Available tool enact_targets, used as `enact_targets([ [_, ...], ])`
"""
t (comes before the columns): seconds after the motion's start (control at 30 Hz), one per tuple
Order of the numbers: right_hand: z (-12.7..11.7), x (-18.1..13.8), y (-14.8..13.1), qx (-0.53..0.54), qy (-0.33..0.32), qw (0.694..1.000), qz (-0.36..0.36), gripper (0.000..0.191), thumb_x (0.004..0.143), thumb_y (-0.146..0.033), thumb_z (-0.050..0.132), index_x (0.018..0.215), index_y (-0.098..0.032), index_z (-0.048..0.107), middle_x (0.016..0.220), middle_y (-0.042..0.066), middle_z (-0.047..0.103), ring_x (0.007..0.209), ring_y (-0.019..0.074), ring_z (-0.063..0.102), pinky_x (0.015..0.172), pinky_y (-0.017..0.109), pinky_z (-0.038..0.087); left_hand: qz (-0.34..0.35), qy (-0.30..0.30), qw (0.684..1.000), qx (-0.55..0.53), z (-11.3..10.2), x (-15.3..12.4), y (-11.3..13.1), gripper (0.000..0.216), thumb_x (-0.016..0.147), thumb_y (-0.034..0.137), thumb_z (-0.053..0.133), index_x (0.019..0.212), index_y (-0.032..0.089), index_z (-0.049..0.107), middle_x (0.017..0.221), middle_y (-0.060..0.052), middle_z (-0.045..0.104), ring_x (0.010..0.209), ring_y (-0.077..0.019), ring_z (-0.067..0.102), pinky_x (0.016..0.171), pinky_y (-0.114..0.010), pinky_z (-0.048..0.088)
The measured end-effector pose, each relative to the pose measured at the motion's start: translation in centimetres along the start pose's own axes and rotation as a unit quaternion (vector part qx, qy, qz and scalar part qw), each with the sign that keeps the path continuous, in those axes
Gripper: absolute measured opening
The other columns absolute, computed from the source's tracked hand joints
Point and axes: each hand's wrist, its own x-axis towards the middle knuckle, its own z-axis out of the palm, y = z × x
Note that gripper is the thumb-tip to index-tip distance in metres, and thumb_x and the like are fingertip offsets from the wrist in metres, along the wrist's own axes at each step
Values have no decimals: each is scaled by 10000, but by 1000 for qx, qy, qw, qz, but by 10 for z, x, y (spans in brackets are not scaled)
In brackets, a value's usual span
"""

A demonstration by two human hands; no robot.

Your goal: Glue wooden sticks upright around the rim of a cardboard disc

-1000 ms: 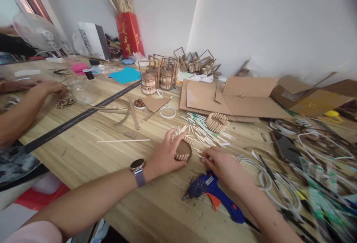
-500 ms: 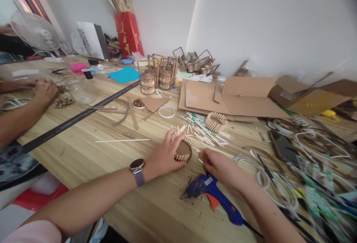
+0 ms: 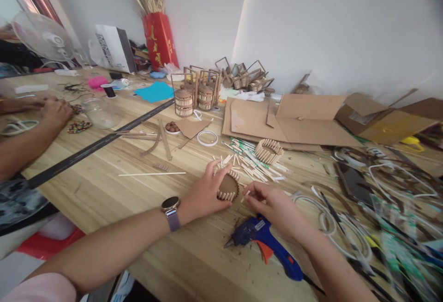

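My left hand [image 3: 205, 190] curls round a small round cardboard basket [image 3: 228, 185] on the table, its thumb at the near side and fingers at the far rim. Short wooden sticks stand along parts of the basket's edge. Just to its right, my right hand [image 3: 266, 201] pinches a short wooden stick [image 3: 245, 196] between thumb and fingertips. Below that hand lies a blue glue gun [image 3: 266, 239] with an orange trigger, nozzle pointing left. Beyond both hands are loose cut sticks [image 3: 251, 168] and a ring of upright sticks [image 3: 269, 151].
Flattened cardboard [image 3: 256, 122] lies at the back, near finished baskets with handles [image 3: 183, 101]. A tape roll [image 3: 207, 138] and a long thin stick [image 3: 152, 174] lie left of centre. Cables [image 3: 328, 219] and a phone [image 3: 351, 182] crowd the right. Another person's hand [image 3: 57, 112] rests at far left.
My right hand has lifted slightly and turned, so the short stick in its fingertips now shows more clearly, beside the basket. My left hand has stayed in place.
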Motion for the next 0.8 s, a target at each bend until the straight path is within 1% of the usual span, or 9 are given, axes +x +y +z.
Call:
enact_targets([
  [0.17,11,3,-3,-3,1,1000,-3,157,850,-236,477,840,-208,631,707,-2,656,652,161,574,609,252,410,0,-4,1000,0,0,1,1,944,672,198,798,1467,267,293,1504,-150,212,1367,-360,358,1091,-528,399],
  [0.27,16,5,-2,-11,4,1000,-17,152,855,-205,486,838,-203,637,752,13,690,683,167,606,631,257,422,8,-4,1000,-3,0,1,-1,950,670,189,791,1470,264,285,1501,-152,207,1377,-361,341,1102,-531,383],
  [0.43,21,6,2,-19,9,999,-39,155,869,-176,493,852,-200,645,809,32,702,745,181,627,667,268,436,23,0,1000,-12,1,0,-3,916,693,220,776,1466,286,289,1499,-142,214,1384,-371,322,1102,-555,369],
  [0.6,23,7,4,-23,7,998,-60,130,883,-154,512,848,-196,630,842,41,670,793,188,620,714,280,446,22,-7,1000,-15,0,1,-1,937,678,196,782,1469,277,287,1504,-149,207,1382,-371,324,1099,-549,377],
  [0.8,22,7,6,-65,11,991,-116,154,907,-106,512,862,-184,638,859,42,605,810,177,606,719,261,449,23,-12,1000,-5,-1,1,-1,938,685,217,788,1473,267,282,1502,-154,211,1383,-367,321,1107,-545,370],
])
